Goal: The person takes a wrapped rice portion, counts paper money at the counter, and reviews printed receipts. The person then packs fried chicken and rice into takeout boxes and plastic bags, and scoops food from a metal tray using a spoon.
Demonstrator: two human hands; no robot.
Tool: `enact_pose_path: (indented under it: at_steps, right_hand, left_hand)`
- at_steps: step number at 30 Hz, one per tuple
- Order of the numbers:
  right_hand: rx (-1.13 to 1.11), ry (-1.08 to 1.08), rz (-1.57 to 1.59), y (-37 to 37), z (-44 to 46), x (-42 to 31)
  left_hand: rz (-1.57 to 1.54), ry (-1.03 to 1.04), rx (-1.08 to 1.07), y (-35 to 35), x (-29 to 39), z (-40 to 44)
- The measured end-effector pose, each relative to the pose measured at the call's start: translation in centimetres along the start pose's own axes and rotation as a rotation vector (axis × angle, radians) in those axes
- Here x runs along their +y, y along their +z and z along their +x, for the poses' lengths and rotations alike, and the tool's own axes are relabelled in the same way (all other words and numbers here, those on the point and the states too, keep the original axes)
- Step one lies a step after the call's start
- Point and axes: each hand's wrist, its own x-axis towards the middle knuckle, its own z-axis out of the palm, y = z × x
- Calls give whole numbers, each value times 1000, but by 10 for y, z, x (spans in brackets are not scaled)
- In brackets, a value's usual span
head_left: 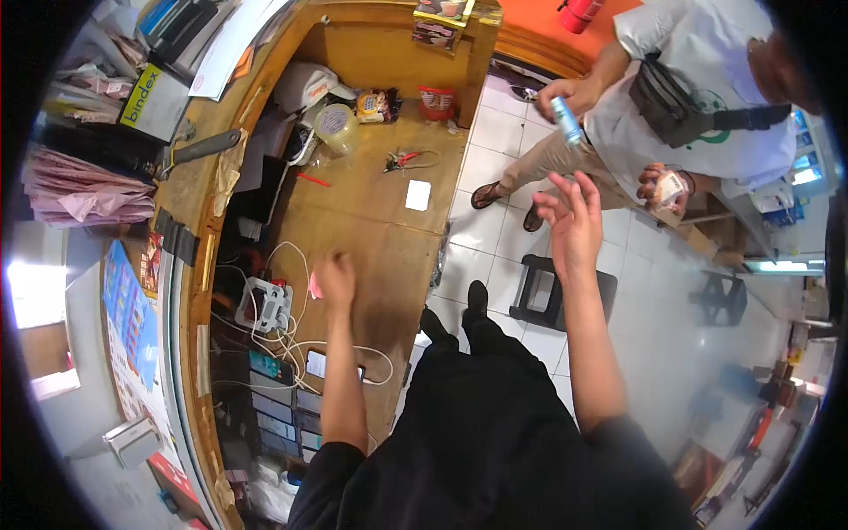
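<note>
My left hand (336,279) is closed above the wooden desk, blurred a little. A small pink piece (314,286) shows at its fingers; what it is I cannot make out. Raised over the tiled floor, my right hand (572,221) is open, its fingers spread and nothing in it. Facing me stands another person, who holds a light blue and white cylindrical container (565,121) in one hand. That person's other hand holds a small white and orange item (669,189). My right hand is apart from both.
On the desk (371,212) lie a white paper (418,195), red-handled pliers (406,161), a red pen (314,179), and a round tub (336,124). A white power strip (265,305) with tangled cables and several phones (331,364) sit nearer me. A black stool (541,293) stands on the floor.
</note>
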Motion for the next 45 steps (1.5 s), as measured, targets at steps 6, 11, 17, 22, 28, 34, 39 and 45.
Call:
enact_pose_path:
  at_steps: [6,11,17,22,28,34,39,45]
  right_hand:
    - [-42,211,-172,-39,-32,40]
    - [2,281,-262,-58,-47,26]
    - [23,286,-282,-75,-37,30]
    - [-293,304,-493,-25,-35,58]
    - [-629,256,-562,56,-55,64]
    - [-653,238,-612,77,-93,58]
    - [-669,18,-701,77,-129,78]
    - [-639,7,-735,80,-173,99]
  left_hand:
    - [-129,146,5,108,132,61]
    - [11,141,-55,148,139,85]
    - [-655,-117,-189,148,102,76]
    - [-1103,-227,-210,46,158,35]
    - [-1266,-131,-317,-53,196,-15]
    - [-1210,-71,-206,-100,199,-56]
    - [-984,4,-150,-139,209,-95]
    - [-1039,-103,-151,-147,183,-129]
